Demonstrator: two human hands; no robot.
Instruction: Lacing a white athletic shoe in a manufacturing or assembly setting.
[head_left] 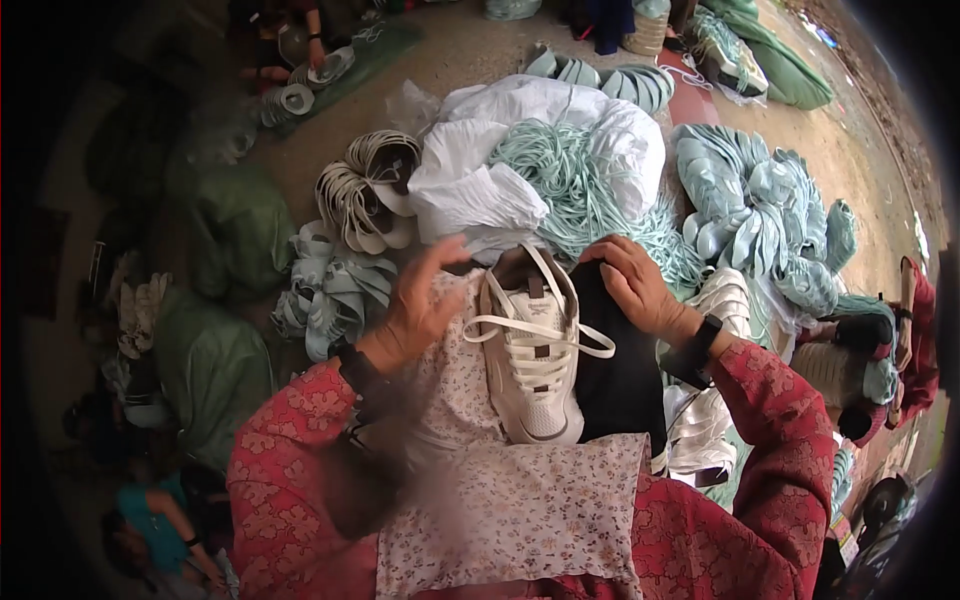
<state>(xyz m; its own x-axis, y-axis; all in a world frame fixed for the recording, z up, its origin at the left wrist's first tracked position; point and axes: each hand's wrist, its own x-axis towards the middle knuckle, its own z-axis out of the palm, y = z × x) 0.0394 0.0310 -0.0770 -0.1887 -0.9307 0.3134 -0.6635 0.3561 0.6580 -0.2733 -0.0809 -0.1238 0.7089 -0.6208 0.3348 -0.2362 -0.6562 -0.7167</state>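
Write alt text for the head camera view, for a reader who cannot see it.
A person's left hand and right hand work at the top of a white lace-up sneaker resting on their lap, white laces looped across it. Beyond lie a pile of pale green laces on white sacks and heaps of pale green shoe parts.

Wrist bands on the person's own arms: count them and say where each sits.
2. One black band is on the left wrist, just below the left hand. The other black band is on the right wrist, behind the right hand. Sleeves could hide more.
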